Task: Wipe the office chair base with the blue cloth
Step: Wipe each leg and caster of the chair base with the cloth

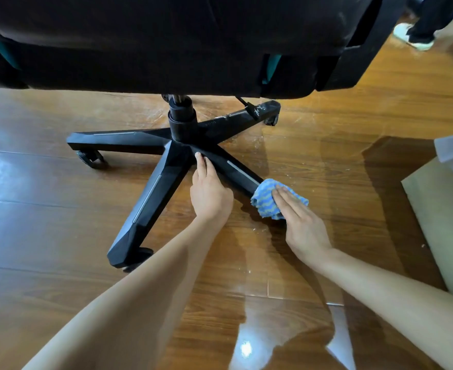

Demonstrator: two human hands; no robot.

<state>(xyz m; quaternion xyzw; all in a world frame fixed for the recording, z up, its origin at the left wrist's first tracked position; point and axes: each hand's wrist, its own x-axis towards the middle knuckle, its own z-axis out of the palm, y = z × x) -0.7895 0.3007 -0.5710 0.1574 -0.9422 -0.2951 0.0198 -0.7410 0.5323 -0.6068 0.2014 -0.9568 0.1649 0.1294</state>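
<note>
A black star-shaped chair base (150,188) with castors stands on the wooden floor under the dark seat (166,41). My left hand (209,190) rests on the near-right leg close to the hub, fingers straight along it. The blue striped cloth (266,198) is bunched over the outer end of that same leg. My right hand (300,222) presses flat on the cloth with straight fingers. The leg's tip and castor are hidden under the cloth.
A glossy wooden floor (60,209) lies all around, with pale dust smears near the far-right leg (246,118). A beige box or panel (444,222) sits at the right edge. Another person's feet (417,38) stand at the top right.
</note>
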